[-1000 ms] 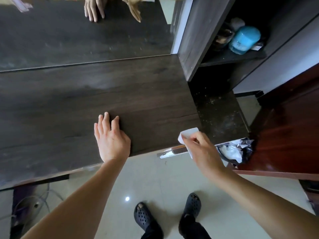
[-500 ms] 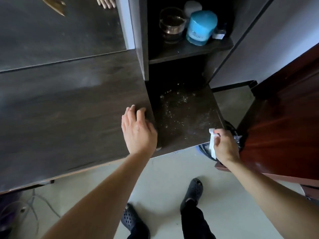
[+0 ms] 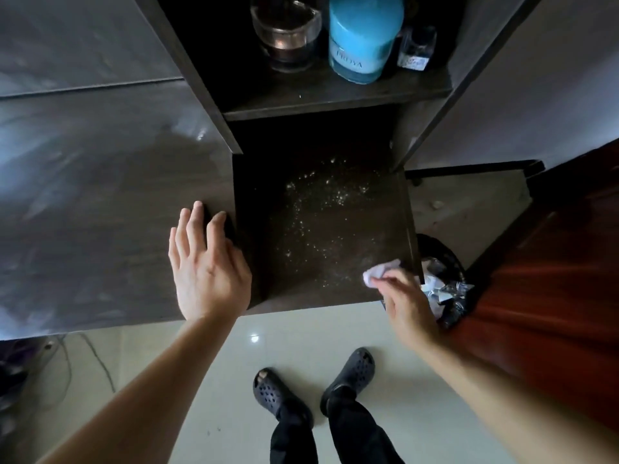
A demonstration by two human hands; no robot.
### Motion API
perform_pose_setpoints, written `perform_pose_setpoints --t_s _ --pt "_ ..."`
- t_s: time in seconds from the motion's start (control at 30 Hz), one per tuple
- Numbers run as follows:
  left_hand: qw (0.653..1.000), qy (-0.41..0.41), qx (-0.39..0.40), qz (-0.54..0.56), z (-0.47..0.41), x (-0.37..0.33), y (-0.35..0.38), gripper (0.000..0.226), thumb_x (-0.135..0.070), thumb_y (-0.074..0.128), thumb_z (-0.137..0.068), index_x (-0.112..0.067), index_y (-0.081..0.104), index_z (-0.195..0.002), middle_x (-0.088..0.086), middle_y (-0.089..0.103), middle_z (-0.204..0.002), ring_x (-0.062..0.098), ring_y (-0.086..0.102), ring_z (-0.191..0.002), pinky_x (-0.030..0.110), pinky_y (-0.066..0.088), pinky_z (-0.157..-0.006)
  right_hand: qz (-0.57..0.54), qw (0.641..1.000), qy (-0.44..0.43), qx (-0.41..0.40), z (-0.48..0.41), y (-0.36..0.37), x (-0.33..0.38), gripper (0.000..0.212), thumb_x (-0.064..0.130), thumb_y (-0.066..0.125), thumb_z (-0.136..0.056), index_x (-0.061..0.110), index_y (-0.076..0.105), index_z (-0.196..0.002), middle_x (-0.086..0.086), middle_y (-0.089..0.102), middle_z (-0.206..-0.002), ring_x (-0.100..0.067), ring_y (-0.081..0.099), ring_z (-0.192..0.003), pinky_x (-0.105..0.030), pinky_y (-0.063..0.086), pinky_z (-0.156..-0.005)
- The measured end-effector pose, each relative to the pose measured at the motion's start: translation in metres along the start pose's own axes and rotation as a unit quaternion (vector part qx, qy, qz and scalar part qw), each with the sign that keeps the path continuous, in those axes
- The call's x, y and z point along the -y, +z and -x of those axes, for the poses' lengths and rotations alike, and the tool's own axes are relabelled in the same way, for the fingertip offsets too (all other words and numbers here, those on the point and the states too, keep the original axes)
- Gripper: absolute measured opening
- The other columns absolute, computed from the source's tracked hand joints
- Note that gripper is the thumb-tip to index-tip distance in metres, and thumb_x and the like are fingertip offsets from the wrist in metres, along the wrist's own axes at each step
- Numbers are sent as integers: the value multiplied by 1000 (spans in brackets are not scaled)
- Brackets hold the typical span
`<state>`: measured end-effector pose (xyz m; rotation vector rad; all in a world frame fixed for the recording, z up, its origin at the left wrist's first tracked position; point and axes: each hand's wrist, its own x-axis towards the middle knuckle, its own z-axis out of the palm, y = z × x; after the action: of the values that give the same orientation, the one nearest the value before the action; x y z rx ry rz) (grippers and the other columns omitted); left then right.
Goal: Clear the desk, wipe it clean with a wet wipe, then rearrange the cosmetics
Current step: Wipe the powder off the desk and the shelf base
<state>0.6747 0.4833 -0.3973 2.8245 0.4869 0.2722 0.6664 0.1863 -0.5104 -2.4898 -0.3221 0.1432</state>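
The dark wooden desk [image 3: 100, 202] fills the left of the head view, with a wet sheen on it. My left hand [image 3: 204, 266] rests flat on its right front corner, fingers straight. To the right lies a lower dark shelf surface [image 3: 321, 236] sprinkled with pale crumbs. My right hand [image 3: 407, 303] pinches a crumpled white wet wipe [image 3: 380, 271] against that surface near its front right corner. Above, on a shelf [image 3: 335, 95], stand a blue bottle [image 3: 363, 35], a glass jar [image 3: 288, 31] and a small dark bottle [image 3: 415, 48].
A black waste bin [image 3: 445, 283] with crumpled wrappers stands on the floor just right of the lower surface. A reddish wooden door [image 3: 549, 279] is at the far right. Cables [image 3: 67, 356] lie on the floor under the desk's left side.
My view has swung right toward the shelf unit. My right hand brought the wipe from the bin's edge onto the crumbed lower surface. My left hand stayed flat, now at the desk's right corner.
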Motion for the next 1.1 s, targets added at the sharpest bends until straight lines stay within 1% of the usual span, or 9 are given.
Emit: perform_pose_setpoints --t_s 0.1,0.23,0.33,0.53,0.63,0.7,0.77,0.97,1.1 --pt "1000 0 -7 -1 0 -3 -1 42 -15 39 -87 -2 52 -125 22 39 -144 39 30 -136 53 23 -112 -11 998 -29 60 -8 -13 -9 37 -16 63 -74 13 72 -95 -5 60 -92 -21 58 -82 -30 48 -72" --pt "1000 0 -15 -6 -2 -4 0 43 -16 37 -87 -3 52 -125 21 40 -144 38 31 -136 50 23 -113 -22 997 3 -75 -111 -26 -20 31 -17 52 -79 1 70 -98 -16 63 -104 -22 60 -96 -18 44 -90" --pt "1000 -1 -13 -11 0 -1 1 43 -17 37 -87 -3 51 -125 20 39 -144 37 30 -136 49 22 -113 10 996 91 3 -105 -8 4 37 -5 49 -84 11 67 -112 -15 59 -109 -28 55 -100 -25 39 -84" --pt "1000 -3 -8 -9 0 -4 -3 44 -17 36 -87 -3 51 -126 21 39 -144 38 30 -136 50 22 -114 4 985 -89 149 -4 10 -1 46 -7 58 -77 26 68 -107 4 54 -92 -22 56 -84 -23 38 -74" --pt "1000 -2 -9 -10 -2 -4 -3 44 -17 35 -87 -3 51 -126 22 39 -144 39 30 -136 50 22 -113 -31 999 -1 41 -74 -9 -31 43 -11 58 -80 23 67 -104 -7 61 -100 -30 61 -89 -36 49 -83" --pt "1000 -2 -10 -13 -2 -4 -2 44 -17 35 -87 -3 51 -126 21 40 -144 38 31 -136 49 22 -113 -51 994 81 -61 -117 -22 -36 29 -8 56 -84 10 69 -102 -15 61 -106 -29 60 -98 -27 44 -94" --pt "1000 -2 -9 -16 -1 -3 -1 44 -16 36 -87 -3 51 -126 21 39 -144 38 30 -136 50 22 -113 -50 989 129 -56 -118 -14 -15 24 0 53 -88 7 68 -106 -16 60 -108 -25 58 -100 -33 45 -93" --pt "1000 -7 -1 -11 -1 -5 -4 44 -15 38 -86 -2 51 -126 22 39 -144 39 30 -136 50 22 -113 35 973 -145 173 6 25 43 42 1 63 -79 26 64 -113 5 49 -91 -15 48 -85 -15 27 -64" --pt "1000 -1 -4 -8 -1 -3 -2 43 -16 38 -87 -2 52 -125 22 40 -144 39 30 -136 50 23 -113 53 997 -14 56 -65 -4 -8 30 5 56 -87 22 67 -108 -1 56 -102 -24 53 -92 -25 38 -73"
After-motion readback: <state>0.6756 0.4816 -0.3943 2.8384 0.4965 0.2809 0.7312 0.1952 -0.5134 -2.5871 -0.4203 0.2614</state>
